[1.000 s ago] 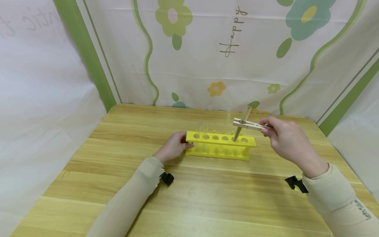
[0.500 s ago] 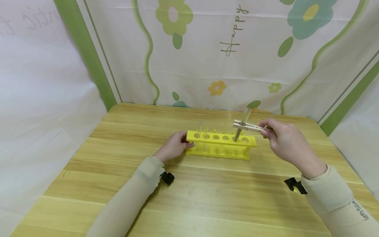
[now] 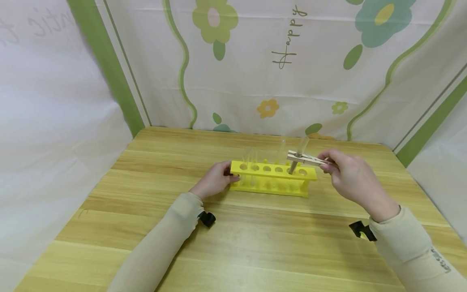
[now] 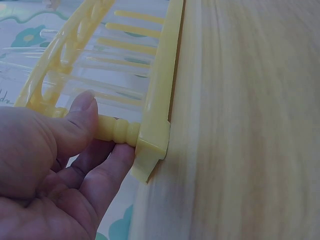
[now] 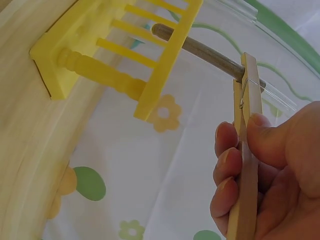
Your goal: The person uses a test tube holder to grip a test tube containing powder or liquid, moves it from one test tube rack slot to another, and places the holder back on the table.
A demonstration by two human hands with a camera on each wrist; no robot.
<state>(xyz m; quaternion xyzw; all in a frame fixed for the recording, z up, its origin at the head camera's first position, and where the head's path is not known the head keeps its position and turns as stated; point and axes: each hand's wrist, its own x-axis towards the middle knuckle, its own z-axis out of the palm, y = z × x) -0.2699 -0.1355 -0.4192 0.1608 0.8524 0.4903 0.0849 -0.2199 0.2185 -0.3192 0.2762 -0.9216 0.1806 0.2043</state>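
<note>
The left hand point(image 3: 213, 180) is curled at one end of a yellow rack point(image 3: 273, 170), its thumb and fingers gripping the rounded end post point(image 4: 120, 130) just above the rack's base. Beside those fingertips, the two nearest holes each hold a clear tube, the first clear tube point(image 3: 245, 156) and the second clear tube point(image 3: 254, 156), both empty-looking. Farther from the left fingers, toward the right hand point(image 3: 350, 174), a third clear tube point(image 3: 281, 151) rises behind the top plate; its lower end is hard to make out. The right hand's fingers are folded round a wooden clamp point(image 5: 249, 172), thumb on one side and fingers on the other. Beyond those fingertips, past the clamp's wire spring, its tips clasp a tube with grey-brown contents point(image 5: 212, 56). That tube leans, its mouth above the clamp and its rounded lower end below, passing through the fifth hole counted from the left fingers and hanging apart from the rack's base. One more hole lies between it and the rack end nearest the right fingers. Beneath both hands spreads the wooden table point(image 3: 248, 243).
</note>
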